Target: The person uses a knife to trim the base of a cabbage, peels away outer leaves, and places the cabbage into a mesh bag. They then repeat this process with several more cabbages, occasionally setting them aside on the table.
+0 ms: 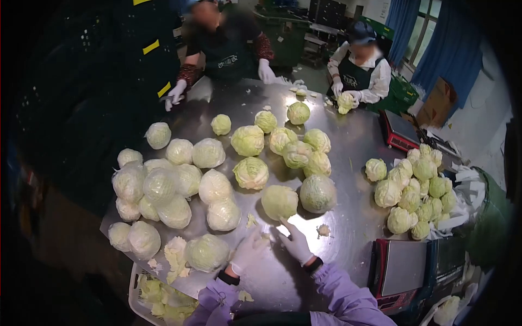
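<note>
My white-gloved left hand (250,253) is low over the steel table, fingers pointing forward and loosely apart, beside a small pale leaf scrap (265,237). To its right, my right hand (296,244) is open and gloved, its stretched fingertips right at the lower edge of a bare pale-green cabbage (279,202). A plastic-wrapped cabbage (318,193) sits just right of that one. Left of my left hand lies another wrapped cabbage (207,252), with loose outer leaves (175,258) next to it.
Wrapped cabbages (160,186) crowd the table's left; bare ones (247,140) stand mid-table, with a heap (411,190) at right. Red-edged scales (403,268) flank the table. A white basket (134,293) holds leaves. Across, one person (225,51) stands; another (361,70) handles a cabbage (345,102).
</note>
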Action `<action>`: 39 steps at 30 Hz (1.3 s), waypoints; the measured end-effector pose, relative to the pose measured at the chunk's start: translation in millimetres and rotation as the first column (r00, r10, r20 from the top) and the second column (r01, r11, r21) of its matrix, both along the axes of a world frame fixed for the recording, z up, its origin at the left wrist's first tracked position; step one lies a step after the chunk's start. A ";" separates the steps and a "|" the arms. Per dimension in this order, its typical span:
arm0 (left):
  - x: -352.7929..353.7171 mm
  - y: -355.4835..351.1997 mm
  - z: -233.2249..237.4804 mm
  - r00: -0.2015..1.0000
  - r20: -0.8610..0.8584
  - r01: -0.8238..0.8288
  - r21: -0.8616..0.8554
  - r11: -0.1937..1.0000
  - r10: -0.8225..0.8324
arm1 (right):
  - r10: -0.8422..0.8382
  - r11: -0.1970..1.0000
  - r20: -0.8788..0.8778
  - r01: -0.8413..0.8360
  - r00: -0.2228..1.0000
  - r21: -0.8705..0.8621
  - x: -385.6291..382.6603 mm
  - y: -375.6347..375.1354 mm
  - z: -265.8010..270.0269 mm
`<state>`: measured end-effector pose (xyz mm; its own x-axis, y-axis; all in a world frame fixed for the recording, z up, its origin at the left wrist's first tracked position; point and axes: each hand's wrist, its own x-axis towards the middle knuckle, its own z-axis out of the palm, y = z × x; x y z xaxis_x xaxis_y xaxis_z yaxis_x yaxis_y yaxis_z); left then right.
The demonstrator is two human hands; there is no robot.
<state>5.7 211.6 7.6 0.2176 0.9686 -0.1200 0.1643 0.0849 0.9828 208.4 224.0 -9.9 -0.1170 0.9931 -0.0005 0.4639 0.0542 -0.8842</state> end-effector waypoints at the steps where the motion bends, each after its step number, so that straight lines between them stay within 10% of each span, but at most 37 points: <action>1: 5.1 9.9 -3.5 0.985 0.113 -0.123 -0.052 0.991 0.129 | -0.166 0.979 -0.239 0.131 0.957 -0.155 2.9 -16.7 3.1; 6: 15.3 51.9 -7.6 0.995 0.035 -0.098 0.051 0.994 0.096 | -0.528 0.813 -0.635 0.120 0.564 -0.570 10.9 -40.0 17.0; 7: 19.6 51.1 -2.7 0.992 0.125 0.045 -0.190 0.981 -0.021 | -0.540 0.787 -0.633 0.066 0.555 -0.613 11.5 -39.7 14.4; 11: 24.8 20.9 14.5 0.970 -0.200 0.116 -0.128 0.985 -0.140 | -0.380 0.802 -0.600 -0.071 0.704 -0.593 18.6 -49.0 5.3; 20: -18.3 -97.6 51.7 0.921 -0.238 0.306 -0.042 0.951 -0.307 | -0.210 0.822 -0.624 -0.210 0.753 -0.529 12.8 -153.9 33.1; 26: 2.0 -156.7 37.0 0.858 -0.486 0.226 0.066 0.972 -0.166 | -0.368 0.704 -0.469 -0.089 0.803 -0.704 15.2 -229.9 16.6; 28: 14.0 -162.0 26.4 0.848 -0.517 0.228 0.165 0.960 -0.112 | -0.177 0.665 -0.264 -0.083 0.948 -0.743 16.3 -250.1 45.5; 31: 30.4 -161.6 34.2 0.829 -0.555 0.216 0.212 0.953 -0.065 | -0.069 0.799 -0.061 0.019 0.996 -0.601 13.6 -266.7 36.5; 33: 35.6 -164.5 35.5 0.776 -0.630 0.216 0.217 0.952 -0.033 | -0.141 0.990 0.266 0.143 0.953 0.015 10.1 -266.5 44.3; 39: 42.8 -161.4 42.0 0.741 -0.669 0.159 0.094 0.983 -0.056 | 0.037 0.939 0.411 0.110 0.911 -0.326 -2.0 -239.9 45.9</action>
<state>48.5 50.2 49.5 0.2373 0.9608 -0.1435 0.7765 -0.0988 0.6224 206.5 -15.8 35.9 0.0025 0.9280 -0.3726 0.7805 -0.2348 -0.5794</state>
